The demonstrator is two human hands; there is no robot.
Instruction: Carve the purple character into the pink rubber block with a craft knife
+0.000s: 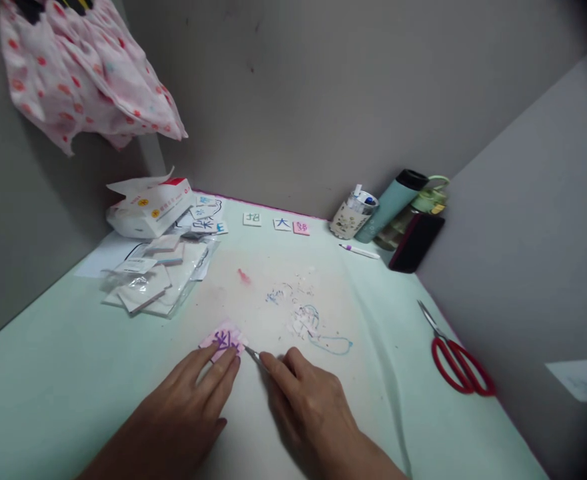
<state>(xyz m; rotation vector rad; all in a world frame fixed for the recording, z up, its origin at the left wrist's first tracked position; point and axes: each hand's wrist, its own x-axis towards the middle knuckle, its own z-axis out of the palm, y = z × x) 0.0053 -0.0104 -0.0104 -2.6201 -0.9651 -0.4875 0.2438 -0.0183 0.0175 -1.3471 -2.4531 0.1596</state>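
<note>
A small pink square block with purple written strokes lies near the table's front. The fingers of my left hand are stretched out over its lower part and press it down, hiding that edge. My right hand is closed in a pen grip round a slim craft knife. The metal tip of the knife meets the right side of the block. Most of its handle is hidden by my fingers. Small shavings and smudges are scattered on the tabletop beyond my right hand.
Small marked squares line the back. At left are a tissue pack and bagged blocks. A pen cup, teal tumbler, green bottle, dark phone, white pen and red-handled scissors are at right.
</note>
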